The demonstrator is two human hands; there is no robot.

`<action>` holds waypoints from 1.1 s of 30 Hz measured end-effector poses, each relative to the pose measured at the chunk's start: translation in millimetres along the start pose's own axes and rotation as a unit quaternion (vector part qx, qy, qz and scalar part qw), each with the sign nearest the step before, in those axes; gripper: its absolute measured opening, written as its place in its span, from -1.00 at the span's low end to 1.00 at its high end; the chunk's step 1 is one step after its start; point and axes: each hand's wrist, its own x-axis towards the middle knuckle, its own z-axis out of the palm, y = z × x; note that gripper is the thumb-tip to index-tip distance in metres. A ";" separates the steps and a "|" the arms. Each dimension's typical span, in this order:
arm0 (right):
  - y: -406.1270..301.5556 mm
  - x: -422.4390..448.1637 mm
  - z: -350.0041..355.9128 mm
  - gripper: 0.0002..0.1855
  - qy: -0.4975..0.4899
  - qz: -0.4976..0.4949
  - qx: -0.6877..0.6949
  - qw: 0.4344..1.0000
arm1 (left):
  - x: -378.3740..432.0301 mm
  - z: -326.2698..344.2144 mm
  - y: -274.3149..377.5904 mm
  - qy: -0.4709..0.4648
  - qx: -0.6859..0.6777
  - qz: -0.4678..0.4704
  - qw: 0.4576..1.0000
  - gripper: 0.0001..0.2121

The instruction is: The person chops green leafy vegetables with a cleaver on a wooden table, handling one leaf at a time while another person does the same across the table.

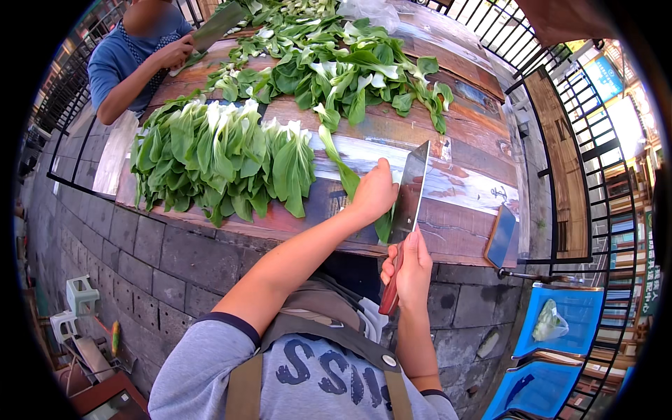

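Note:
My right hand (412, 265) grips the reddish wooden handle of a cleaver (411, 191), whose broad steel blade stands on edge and points away from me. Left of the blade, my left hand (375, 191) is curled over a bok choy (386, 226); a green leaf sticks out below it, and the fingers hide most of the rest. One long bok choy leaf (338, 163) lies just beyond that hand. Farther left is a neat row of bok choy (220, 147), white stems away from me and leaves towards the near edge. A loose heap of bok choy (341, 73) spreads across the far side.
A plank-patterned table (462, 226) bears everything, with a phone (501, 236) at its near right corner. Across the far left, another person (131, 68) holds a cleaver (218, 25). A clear plastic bag (370, 14) lies at the back. Blue chairs (577, 310) stand at right.

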 end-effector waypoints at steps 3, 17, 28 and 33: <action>-0.5 7.9 1.7 -0.50 -0.002 0.004 -0.005 1.000 | 0.1 2.7 -1.9 -0.009 -0.021 -0.025 0.999 -0.68; -4.9 17.2 5.7 -0.53 0.012 0.026 -0.057 0.998 | -3.9 6.2 -5.6 0.012 -0.060 -0.024 0.998 -0.70; -6.2 5.6 5.1 -0.57 0.025 0.056 -0.098 0.993 | -6.0 5.9 -4.9 0.017 -0.082 -0.023 0.996 -0.72; -5.1 -20.6 6.0 -0.51 0.035 0.076 -0.111 0.990 | -6.3 6.6 -5.6 0.023 -0.091 -0.017 0.995 -0.72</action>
